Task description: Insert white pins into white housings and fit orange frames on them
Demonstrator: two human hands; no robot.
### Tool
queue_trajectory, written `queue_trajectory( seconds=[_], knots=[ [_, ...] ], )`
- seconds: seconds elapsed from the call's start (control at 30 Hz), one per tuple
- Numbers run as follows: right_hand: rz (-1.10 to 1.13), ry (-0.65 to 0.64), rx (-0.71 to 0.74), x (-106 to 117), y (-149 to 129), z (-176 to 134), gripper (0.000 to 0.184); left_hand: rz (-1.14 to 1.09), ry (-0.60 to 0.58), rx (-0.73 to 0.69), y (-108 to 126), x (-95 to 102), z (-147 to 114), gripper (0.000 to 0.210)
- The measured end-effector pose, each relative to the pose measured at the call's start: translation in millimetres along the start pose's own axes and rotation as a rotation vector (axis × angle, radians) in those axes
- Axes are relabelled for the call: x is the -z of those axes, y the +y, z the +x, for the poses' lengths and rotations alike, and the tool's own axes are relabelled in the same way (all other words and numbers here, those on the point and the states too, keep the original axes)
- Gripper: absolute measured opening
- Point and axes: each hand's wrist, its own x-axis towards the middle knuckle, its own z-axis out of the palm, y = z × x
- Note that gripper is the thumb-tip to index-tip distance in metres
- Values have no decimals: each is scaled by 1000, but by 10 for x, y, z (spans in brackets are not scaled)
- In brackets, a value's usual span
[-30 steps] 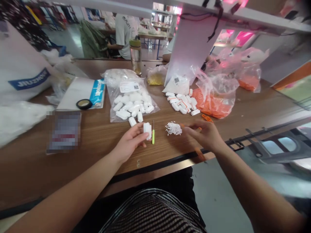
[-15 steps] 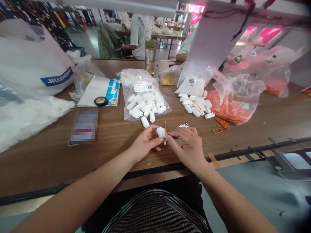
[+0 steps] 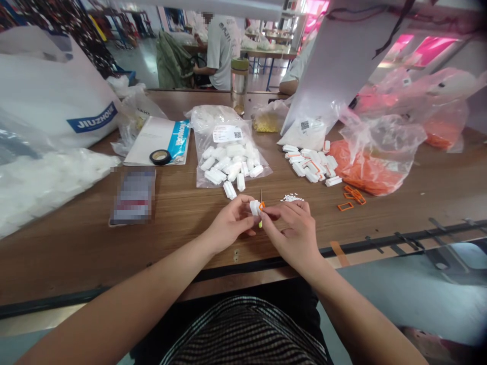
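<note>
Gripping one white plastic housing [image 3: 254, 208] in the left hand [image 3: 233, 223], above the wooden tabletop [image 3: 182, 203]; pinching one orange rectangular frame [image 3: 262, 205] against it with the right hand [image 3: 292, 228]. Apparently mating frame to housing; seems to call for squaring edges, then pressing evenly. Partly behind the hands: one lime-handled screwdriver [image 3: 260, 224], white pins [image 3: 292, 197] too many to count. Rightward: about four loose orange frames [image 3: 356, 194]. Farther back: one bottle [image 3: 239, 83].

Soft, fairly even light covers the desk [image 3: 182, 205], with pink glare at upper right. Wide-angle distortion stretches the edges (the upper right corner goes dark), the background is soft, a left patch pixelated.
</note>
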Motion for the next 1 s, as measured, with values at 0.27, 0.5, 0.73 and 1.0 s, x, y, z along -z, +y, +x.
queue_trajectory(
  seconds=[0.27,0.5,0.73,1.0],
  knots=[
    [151,-18,-62,38,-25,37,14,5,-23,-18,-12,9,11,33],
    [232,17,-140,-4,32,11,9,41,-34,-21,1,11,2,30],
    [327,9,-243,-22,47,5,4,47,-44,-38,10,3,1,30],
    [461,-24,-360,-13,40,16,12,113,-31,-71,11,4,-2,29]
  ],
)
